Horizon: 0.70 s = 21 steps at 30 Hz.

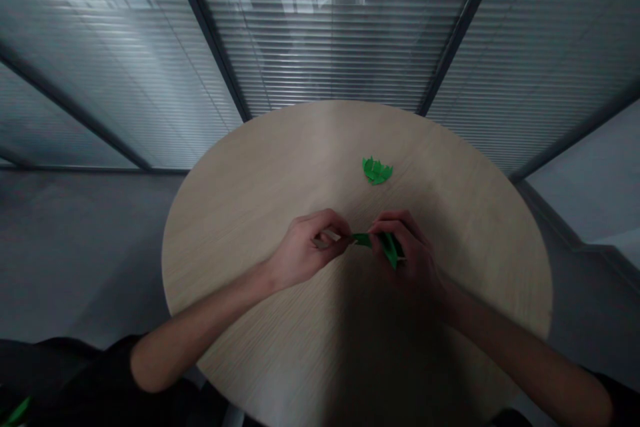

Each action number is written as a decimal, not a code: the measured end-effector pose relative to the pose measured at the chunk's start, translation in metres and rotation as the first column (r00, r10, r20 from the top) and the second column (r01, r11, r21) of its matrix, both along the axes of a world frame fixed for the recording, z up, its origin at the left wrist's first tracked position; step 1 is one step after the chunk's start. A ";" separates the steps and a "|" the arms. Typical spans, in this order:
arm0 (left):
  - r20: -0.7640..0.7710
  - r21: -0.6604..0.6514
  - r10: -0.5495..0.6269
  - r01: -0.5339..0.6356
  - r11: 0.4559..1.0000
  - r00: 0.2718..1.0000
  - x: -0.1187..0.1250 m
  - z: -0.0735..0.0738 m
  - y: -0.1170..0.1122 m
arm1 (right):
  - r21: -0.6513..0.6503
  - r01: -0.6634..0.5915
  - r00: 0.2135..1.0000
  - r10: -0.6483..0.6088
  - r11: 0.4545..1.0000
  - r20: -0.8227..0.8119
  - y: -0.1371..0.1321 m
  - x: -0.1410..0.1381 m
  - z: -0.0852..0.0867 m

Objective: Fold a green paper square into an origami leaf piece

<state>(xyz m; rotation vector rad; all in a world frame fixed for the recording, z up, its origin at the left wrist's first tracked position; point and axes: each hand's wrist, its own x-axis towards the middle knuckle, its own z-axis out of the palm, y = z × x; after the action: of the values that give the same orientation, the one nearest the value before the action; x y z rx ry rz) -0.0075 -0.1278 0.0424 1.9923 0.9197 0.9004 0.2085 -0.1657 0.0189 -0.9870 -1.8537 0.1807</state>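
Observation:
Above the middle of the round table, my left hand [317, 243] pinches the left tip of a thin green leaf-like piece [362, 239] between thumb and fingers. My right hand [410, 250] is closed around the wider, folded part of the same piece, and its fingers cover much of it. A small pale end sticks out at its lower right. Farther back lies a green cut-out [377, 171] with a jagged upper edge, flat on the wood and apart from both hands. Exactly what the green material is, I cannot tell.
The light wooden round table [240, 180] stands close to a glass wall with blinds [330, 60] and dark frames. Grey floor [100, 240] shows on both sides. At the bottom left corner is another bit of green [19, 410], near a dark sleeve.

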 end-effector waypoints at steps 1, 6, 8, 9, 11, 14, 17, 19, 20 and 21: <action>0.000 0.010 -0.006 0.006 1.000 1.000 0.000 0.000 0.000 | 0.002 -0.006 1.000 0.006 1.000 0.006 0.000 0.000 0.000; -0.009 -0.003 -0.009 0.009 1.000 1.000 0.000 0.000 0.000 | -0.008 -0.018 1.000 0.018 1.000 0.026 0.000 0.002 0.000; -0.011 -0.024 0.010 -0.011 1.000 1.000 0.000 0.000 0.000 | 0.000 -0.014 1.000 0.014 1.000 0.023 0.000 0.002 -0.001; -0.010 -0.039 0.015 -0.016 0.999 1.000 0.000 -0.001 0.000 | 0.002 -0.010 1.000 0.010 1.000 0.023 0.000 0.002 -0.001; 0.000 -0.071 0.016 -0.016 0.997 1.000 0.000 -0.001 0.000 | 0.007 -0.007 1.000 0.006 1.000 0.026 0.000 0.002 -0.002; 0.029 -0.096 0.010 -0.007 0.995 1.000 0.000 -0.001 0.000 | 0.009 -0.006 1.000 0.006 1.000 0.029 0.001 0.003 -0.003; 0.038 -0.103 0.017 -0.013 0.995 0.999 0.000 -0.001 0.000 | 0.016 0.001 1.000 -0.001 1.000 0.030 0.001 0.003 -0.004; 0.048 -0.120 0.020 -0.014 0.993 0.999 0.000 -0.001 0.000 | 0.018 0.006 1.000 -0.006 1.000 0.026 0.001 0.003 -0.004; 0.053 -0.128 0.020 -0.013 0.992 0.998 0.000 -0.001 0.000 | 0.018 0.006 1.000 -0.006 1.000 0.024 0.000 0.003 -0.003; 0.054 -0.130 0.018 -0.011 0.991 0.998 0.001 -0.002 0.000 | 0.013 0.003 1.000 -0.003 1.000 0.025 0.000 0.003 -0.003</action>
<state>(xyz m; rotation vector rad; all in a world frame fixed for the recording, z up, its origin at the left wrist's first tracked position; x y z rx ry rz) -0.0069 -0.1278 0.0408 1.8437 0.9385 0.8772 0.2110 -0.1656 0.0159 -0.9876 -1.8740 0.1553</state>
